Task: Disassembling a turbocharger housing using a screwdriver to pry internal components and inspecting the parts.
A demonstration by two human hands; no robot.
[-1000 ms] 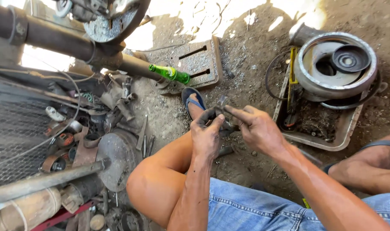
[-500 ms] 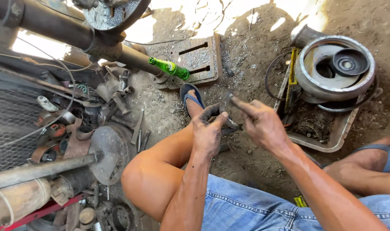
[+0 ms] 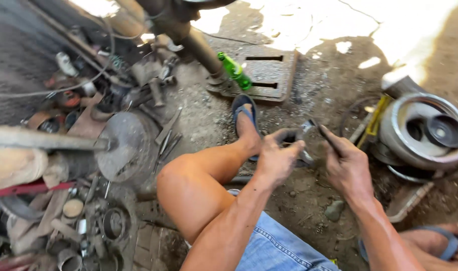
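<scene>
My left hand (image 3: 278,154) and my right hand (image 3: 345,161) meet in front of my raised left knee. Both are greasy and closed on a small dark metal part (image 3: 306,129) held between them above the dirt ground. The fingertips of both hands pinch it, and most of the part is hidden by them. My left foot in a blue sandal (image 3: 243,111) rests just beyond the hands.
A green bottle (image 3: 234,70) lies by a metal grate (image 3: 274,75). A round metal housing (image 3: 423,134) sits in a tray at right. Machine parts, a disc (image 3: 123,145) on a shaft and scrap fill the left side.
The view has swung right and down, so the scrap pile and bottle shifted across the frame. My hands stay together on the small part.
</scene>
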